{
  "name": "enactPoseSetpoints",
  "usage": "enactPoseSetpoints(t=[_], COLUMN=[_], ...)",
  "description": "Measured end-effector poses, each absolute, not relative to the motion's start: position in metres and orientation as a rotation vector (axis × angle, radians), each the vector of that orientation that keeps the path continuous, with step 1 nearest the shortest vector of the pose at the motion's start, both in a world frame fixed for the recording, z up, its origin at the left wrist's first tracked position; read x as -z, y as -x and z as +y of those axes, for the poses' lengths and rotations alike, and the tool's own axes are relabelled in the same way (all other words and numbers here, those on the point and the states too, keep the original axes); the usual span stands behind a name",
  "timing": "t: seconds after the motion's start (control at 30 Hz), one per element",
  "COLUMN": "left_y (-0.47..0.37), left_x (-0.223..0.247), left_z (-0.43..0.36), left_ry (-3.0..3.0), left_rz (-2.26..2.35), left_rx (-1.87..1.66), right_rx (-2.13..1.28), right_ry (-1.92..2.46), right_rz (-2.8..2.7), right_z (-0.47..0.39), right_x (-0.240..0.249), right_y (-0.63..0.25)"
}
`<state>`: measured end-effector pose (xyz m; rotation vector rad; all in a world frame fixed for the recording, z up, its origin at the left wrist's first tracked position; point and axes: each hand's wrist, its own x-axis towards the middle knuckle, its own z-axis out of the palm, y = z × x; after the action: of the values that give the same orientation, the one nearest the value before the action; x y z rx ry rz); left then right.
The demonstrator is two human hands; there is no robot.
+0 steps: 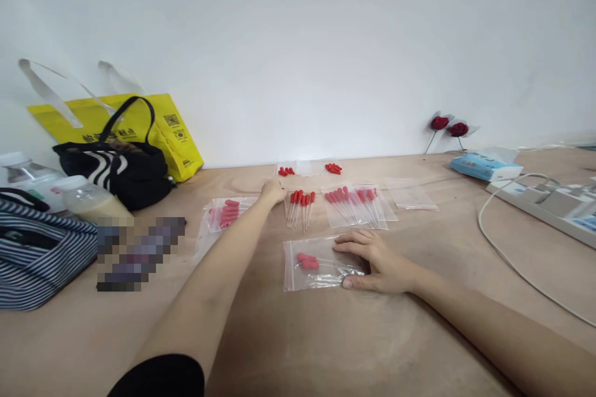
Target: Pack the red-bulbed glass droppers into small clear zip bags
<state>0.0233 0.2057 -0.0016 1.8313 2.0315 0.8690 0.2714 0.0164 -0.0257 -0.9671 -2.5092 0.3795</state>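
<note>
My left hand (274, 191) reaches far across the table. Its fingers are closed at the top of a row of droppers (302, 200) with red bulbs and clear stems. A speck of red shows at the fingertips, apparently the bulb of one dropper; its stem is hard to see. Spread over the right end of a clear zip bag (326, 279), my right hand (372, 260) rests with thumb and fingers apart. Inside that bag lie a few red-bulbed droppers (308, 262). The left forearm partly covers another bag of droppers (230, 213) at the left.
More bagged droppers (351, 205) lie right of the row, beside a flat clear bag (412, 197). Red bulbs (333, 168) show by the wall. Left stand a yellow bag (179, 149), black bag (135, 180) and striped bag (41, 260); right, tissues (484, 165), power strip (549, 208) and cable (498, 251).
</note>
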Motion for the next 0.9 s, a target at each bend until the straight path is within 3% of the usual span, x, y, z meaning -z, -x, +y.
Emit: enactPoseSetpoints(t=[0.17, 0.43, 0.63, 0.9], left_y=[-0.008, 0.036, 0.028, 0.014], left_x=[-0.016, -0.011, 0.002, 0.005], left_z=[0.186, 0.048, 0.01, -0.001], left_ry=[-1.699, -1.372, -0.988, -0.931], left_rz=[1.888, 1.409, 1.297, 1.245], left_rx=[-1.098, -1.53, -1.594, -1.467], right_rx=[-0.381, -0.373, -0.379, -0.373], right_ry=[0.971, 0.964, 0.963, 0.958], right_rz=[-2.512, -2.519, -2.512, -2.518], right_z=[0.016, 0.015, 0.015, 0.016], right_x=[0.026, 0.027, 0.026, 0.026], right_y=[-0.271, -0.272, -0.272, -0.273])
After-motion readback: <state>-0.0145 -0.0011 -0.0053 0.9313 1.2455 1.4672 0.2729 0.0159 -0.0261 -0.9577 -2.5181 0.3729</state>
